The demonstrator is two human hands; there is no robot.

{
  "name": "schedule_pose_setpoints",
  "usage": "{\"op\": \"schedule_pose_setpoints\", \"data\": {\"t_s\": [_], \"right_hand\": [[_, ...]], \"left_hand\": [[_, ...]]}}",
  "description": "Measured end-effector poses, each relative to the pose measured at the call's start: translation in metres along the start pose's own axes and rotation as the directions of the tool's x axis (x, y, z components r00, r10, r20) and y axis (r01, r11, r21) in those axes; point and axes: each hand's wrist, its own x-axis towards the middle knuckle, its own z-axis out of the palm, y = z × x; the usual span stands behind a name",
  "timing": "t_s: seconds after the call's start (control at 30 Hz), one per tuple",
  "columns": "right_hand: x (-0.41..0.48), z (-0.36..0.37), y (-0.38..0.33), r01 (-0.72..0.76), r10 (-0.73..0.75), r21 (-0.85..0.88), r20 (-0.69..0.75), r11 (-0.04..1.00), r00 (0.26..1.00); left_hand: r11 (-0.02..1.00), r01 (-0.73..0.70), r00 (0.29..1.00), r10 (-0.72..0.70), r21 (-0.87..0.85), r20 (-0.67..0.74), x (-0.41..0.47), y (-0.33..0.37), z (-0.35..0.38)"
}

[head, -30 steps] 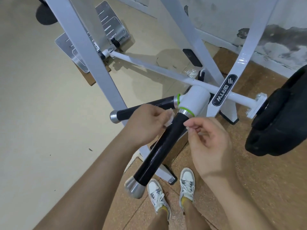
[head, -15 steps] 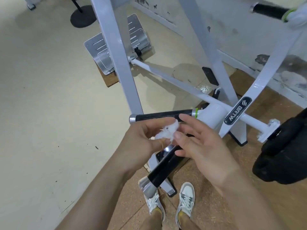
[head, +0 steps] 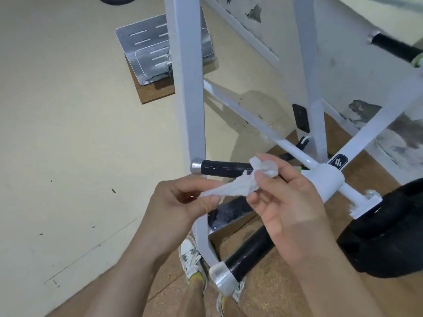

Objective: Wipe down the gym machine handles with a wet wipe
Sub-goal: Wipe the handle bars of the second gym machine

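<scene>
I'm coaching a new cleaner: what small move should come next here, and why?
Probably spread the wet wipe open: it is twisted into a strand, pinched between the left hand and the right hand, and wraps no handle. Opened, it could go round the horizontal handle behind it.

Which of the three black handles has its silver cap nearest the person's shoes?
The lower handle, slanting down beneath the right hand. The horizontal handle behind the wet wipe and the top-right handle sit higher.

Left hand [head: 183, 203] and right hand [head: 291, 210] pinch a twisted wet wipe [head: 238, 187] between them; it seems clear of the handle [head: 225, 168].
</scene>
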Motion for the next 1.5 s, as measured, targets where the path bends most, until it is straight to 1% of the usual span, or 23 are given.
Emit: {"op": "schedule_pose_setpoints", "data": {"t_s": [0.1,0.17,0.23,0.3,0.4,0.5,0.57,0.6,0.67,0.77,0.87,0.93,1.03,1.1,1.2,1.23,1.27,1.3,1.37,1.4,1.43,1.47,1.5], "right_hand": [[0.008,0.009,0.002,0.029,-0.029,0.013,-0.049,0.999,0.998],[0.013,0.014,0.003,0.043,-0.046,-0.059,-0.058,0.997,0.997],[0.017,0.018,0.006,0.034,-0.041,-0.129,-0.048,0.991,0.998],[0.022,0.019,0.010,0.037,-0.043,-0.258,-0.015,0.965,0.999],[0.025,0.021,0.009,0.057,0.006,-0.512,0.121,0.857,0.993],[0.026,0.017,0.000,-0.003,0.200,-0.636,0.238,0.772,0.951],[0.028,0.015,-0.004,-0.030,0.321,-0.672,0.314,0.740,0.894],[0.029,0.013,-0.006,-0.041,0.351,-0.664,0.340,0.746,0.872],[0.034,0.011,-0.007,-0.068,0.325,-0.569,0.365,0.820,0.872],[0.045,0.013,-0.004,-0.122,0.222,-0.327,0.291,0.937,0.930],[0.056,0.018,0.010,-0.132,0.149,-0.121,0.141,0.984,0.979],[0.060,0.022,0.017,-0.112,0.117,-0.143,0.026,0.983,0.993],[0.063,0.025,0.018,-0.064,0.029,-0.297,-0.121,0.953,0.992],[0.064,0.026,0.019,-0.047,-0.001,-0.352,-0.133,0.935,0.991],[0.066,0.028,0.023,-0.052,-0.013,-0.457,-0.137,0.888,0.991],[0.068,0.028,0.025,-0.033,-0.054,-0.543,-0.144,0.839,0.988],[0.071,0.028,0.027,-0.002,-0.114,-0.654,-0.135,0.757,0.984],[0.075,0.029,0.029,0.043,-0.183,-0.769,-0.098,0.638,0.978],[0.084,0.034,0.031,0.170,-0.293,-0.937,0.077,0.306,0.953],[0.089,0.039,0.031,0.219,-0.287,-0.967,0.174,0.132,0.942],[0.094,0.042,0.030,0.243,-0.236,-0.970,0.240,-0.019,0.942],[0.098,0.044,0.029,0.250,-0.166,-0.961,0.268,-0.123,0.949],[0.101,0.044,0.029,0.248,-0.103,-0.952,0.269,-0.180,0.958]], "left_hand": [[0.993,0.009,0.999,-0.014,-0.121,-0.035,0.004,-0.007,-0.009],[0.971,0.050,0.997,-0.062,-0.233,-0.046,0.006,-0.014,-0.013],[0.910,0.103,0.991,-0.131,-0.402,-0.041,0.007,-0.016,-0.015],[0.851,0.147,0.982,-0.186,-0.505,-0.028,0.009,-0.016,-0.016],[0.867,0.134,0.979,-0.192,-0.481,-0.074,0.014,-0.016,-0.021],[0.908,0.106,0.982,-0.159,-0.404,-0.101,0.026,-0.014,-0.029],[0.924,0.115,0.983,-0.159,-0.365,-0.093,0.036,-0.015,-0.031],[0.928,0.121,0.983,-0.161,-0.352,-0.087,0.041,-0.016,-0.030],[0.920,0.138,0.980,-0.179,-0.368,-0.081,0.049,-0.019,-0.029],[0.895,0.169,0.964,-0.238,-0.414,-0.120,0.053,-0.028,-0.022],[0.912,0.163,0.963,-0.231,-0.376,-0.142,0.045,-0.039,-0.007],[0.919,0.168,0.959,-0.237,-0.357,-0.157,0.040,-0.041,0.004],[0.914,0.155,0.954,-0.237,-0.376,-0.184,0.038,-0.042,0.012],[0.917,0.136,0.954,-0.223,-0.375,-0.198,0.039,-0.045,0.013],[0.978,0.094,0.944,-0.148,-0.187,-0.295,0.044,-0.049,0.013],[0.991,0.081,0.937,-0.112,-0.105,-0.330,0.046,-0.051,0.013],[0.997,0.073,0.927,-0.073,-0.014,-0.368,0.049,-0.055,0.012],[0.995,0.074,0.914,-0.038,0.073,-0.403,0.052,-0.058,0.011],[0.965,0.075,0.885,0.052,0.251,-0.462,0.058,-0.067,0.008],[0.936,0.074,0.876,0.105,0.345,-0.471,0.061,-0.071,0.006],[0.906,0.072,0.872,0.146,0.417,-0.468,0.064,-0.076,0.005],[0.889,0.065,0.876,0.166,0.452,-0.452,0.066,-0.081,0.004],[0.882,0.049,0.890,0.175,0.470,-0.422,0.068,-0.082,0.003]]}}
